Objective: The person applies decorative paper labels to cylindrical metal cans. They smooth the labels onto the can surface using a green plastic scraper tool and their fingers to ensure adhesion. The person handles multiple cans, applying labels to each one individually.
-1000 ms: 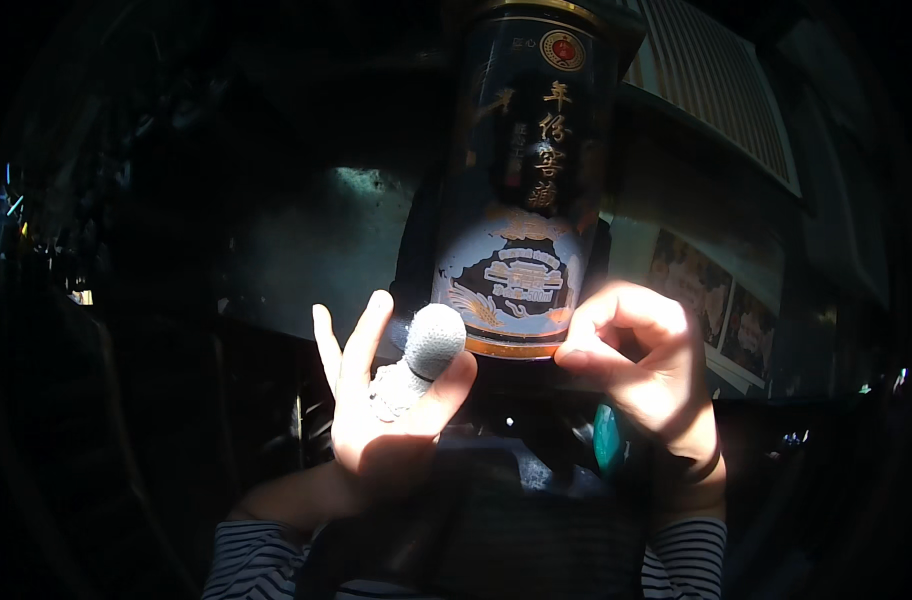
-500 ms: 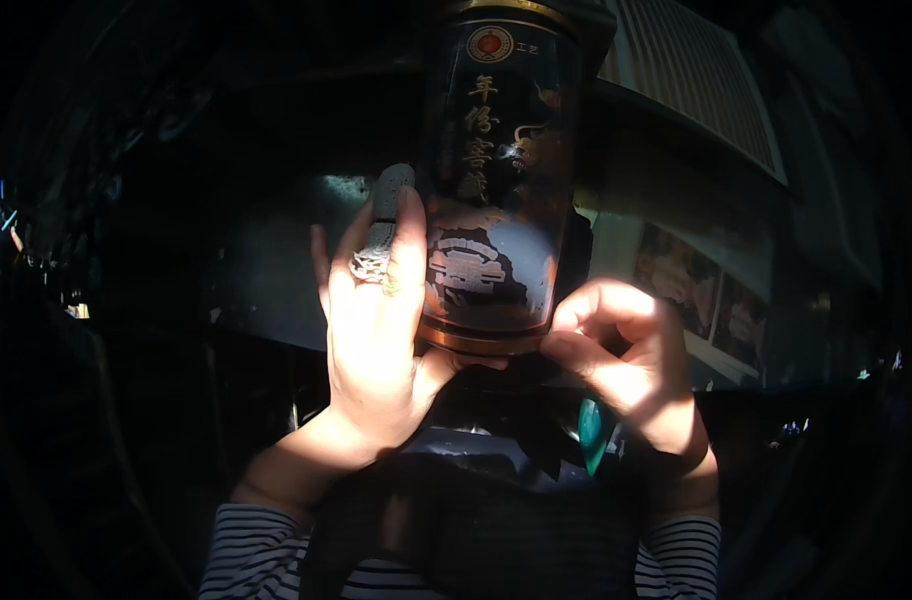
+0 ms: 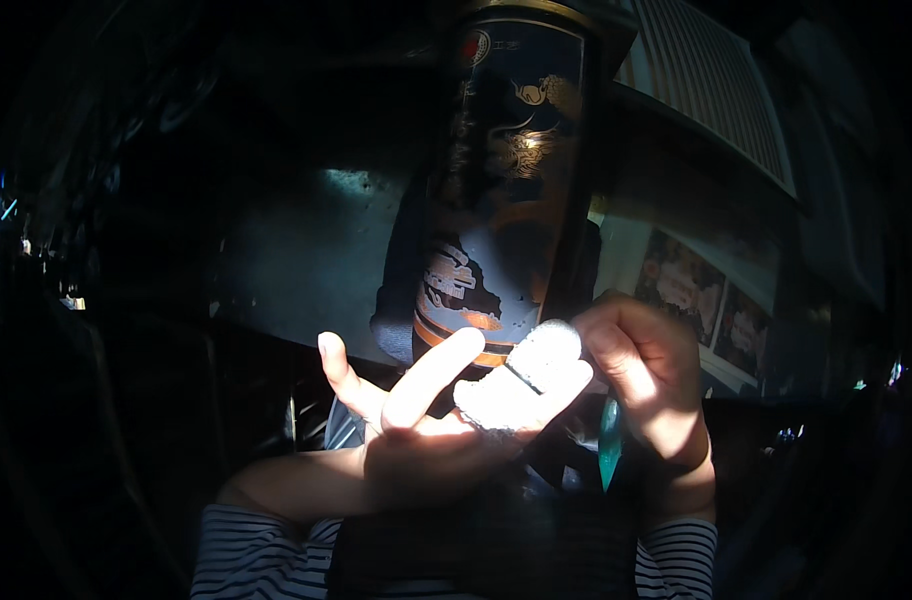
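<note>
A dark cylindrical canister [image 3: 516, 220] with gold and copper decoration stands out in front of me, its copper-banded end nearest. My left hand [image 3: 426, 440] is turned palm up below that end, fingers spread, gripping nothing. A pale knitted-looking finger cover [image 3: 524, 378], brightly lit, is on one of its fingers. Just right of the cover, my right hand [image 3: 648, 365] is closed in a pinch near the canister's lower right edge; what lies between its fingertips is hidden. From beneath the right hand a teal pointed thing [image 3: 610, 445] hangs down, its upper end hidden.
A grey surface [image 3: 296, 270] lies left of the canister. To its right are a ribbed pale panel [image 3: 711, 90] and a board with dark pictures [image 3: 681, 285]. A dark rounded support [image 3: 396, 290] shows beside the canister. Much around the rim is in deep shadow.
My left hand has left the canister's side, moved down and turned palm up, its covered finger now beside the right hand. The canister has turned slightly, showing more gold pattern. The right hand shifted slightly.
</note>
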### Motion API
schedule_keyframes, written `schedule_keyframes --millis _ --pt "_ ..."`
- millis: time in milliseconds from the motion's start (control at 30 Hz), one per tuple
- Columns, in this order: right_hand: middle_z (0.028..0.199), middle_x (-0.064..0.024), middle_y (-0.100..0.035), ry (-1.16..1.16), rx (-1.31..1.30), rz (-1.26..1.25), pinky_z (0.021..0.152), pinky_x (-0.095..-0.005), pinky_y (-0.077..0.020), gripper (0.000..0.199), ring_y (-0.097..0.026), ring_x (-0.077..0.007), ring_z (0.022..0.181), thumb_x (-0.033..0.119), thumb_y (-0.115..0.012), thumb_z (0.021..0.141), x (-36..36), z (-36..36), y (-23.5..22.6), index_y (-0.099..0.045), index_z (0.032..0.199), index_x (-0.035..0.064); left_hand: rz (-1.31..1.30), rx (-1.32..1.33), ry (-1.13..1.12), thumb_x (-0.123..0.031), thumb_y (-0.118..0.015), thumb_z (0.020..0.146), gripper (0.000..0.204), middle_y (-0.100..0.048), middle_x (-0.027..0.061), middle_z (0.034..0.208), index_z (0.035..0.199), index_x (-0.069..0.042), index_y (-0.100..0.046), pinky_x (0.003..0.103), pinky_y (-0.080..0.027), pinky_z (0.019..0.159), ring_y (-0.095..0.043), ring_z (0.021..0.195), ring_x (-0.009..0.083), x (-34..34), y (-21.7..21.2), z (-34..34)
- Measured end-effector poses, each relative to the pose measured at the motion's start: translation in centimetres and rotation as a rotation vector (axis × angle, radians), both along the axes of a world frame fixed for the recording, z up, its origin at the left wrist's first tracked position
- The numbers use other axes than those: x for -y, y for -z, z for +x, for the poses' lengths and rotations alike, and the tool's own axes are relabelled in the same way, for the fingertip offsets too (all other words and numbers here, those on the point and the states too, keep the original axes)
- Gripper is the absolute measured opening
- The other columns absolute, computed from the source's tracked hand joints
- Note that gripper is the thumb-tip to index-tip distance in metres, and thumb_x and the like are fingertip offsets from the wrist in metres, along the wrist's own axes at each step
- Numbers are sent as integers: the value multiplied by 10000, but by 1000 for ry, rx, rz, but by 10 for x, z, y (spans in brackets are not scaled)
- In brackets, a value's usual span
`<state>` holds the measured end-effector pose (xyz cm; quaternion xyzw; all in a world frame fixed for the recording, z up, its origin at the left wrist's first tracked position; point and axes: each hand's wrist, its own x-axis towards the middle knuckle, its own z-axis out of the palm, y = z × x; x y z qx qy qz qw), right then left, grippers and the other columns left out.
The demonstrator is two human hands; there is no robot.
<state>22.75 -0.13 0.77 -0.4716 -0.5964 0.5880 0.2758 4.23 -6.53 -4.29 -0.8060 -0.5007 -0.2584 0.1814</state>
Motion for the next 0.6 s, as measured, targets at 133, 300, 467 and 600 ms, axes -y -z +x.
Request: schedule_keyframes --millis 133,300,467,600 --pt "756 -30 -589 117 -103 82 625 -214 -446 126 -552 -85 679 117 -566 878 5 -23 10 -609 907 2 -11 158 188 -363 -697 747 514 -477 65 1183 1226 -262 -540 614 -221 1002 -401 1124 244 -36 -10 -29" --pt "650 23 -535 51 10 39 500 -161 -343 124 -454 -23 559 86 -685 779 -5 -40 5 -583 732 34 -422 534 2 -493 -588 782 760 -434 208 1294 1324 5 -398 532 -165 1037 -438 1166 295 -41 -2 -56" --pt "625 32 -525 66 -24 -34 498 -160 -350 140 -456 -12 550 58 -709 748 -6 -43 6 -575 715 36 -338 285 23 -376 -557 853 386 -538 125 1216 1183 -175 -555 612 -205 997 -458 1170 343 -1 6 -71" --pt "690 -11 -575 44 14 47 550 -185 -405 92 -518 -57 602 89 -647 805 -5 -40 7 -613 776 9 66 129 35 -473 -661 754 581 -340 32 1359 1276 -327 -454 654 -233 944 -553 992 181 -3 13 -55"
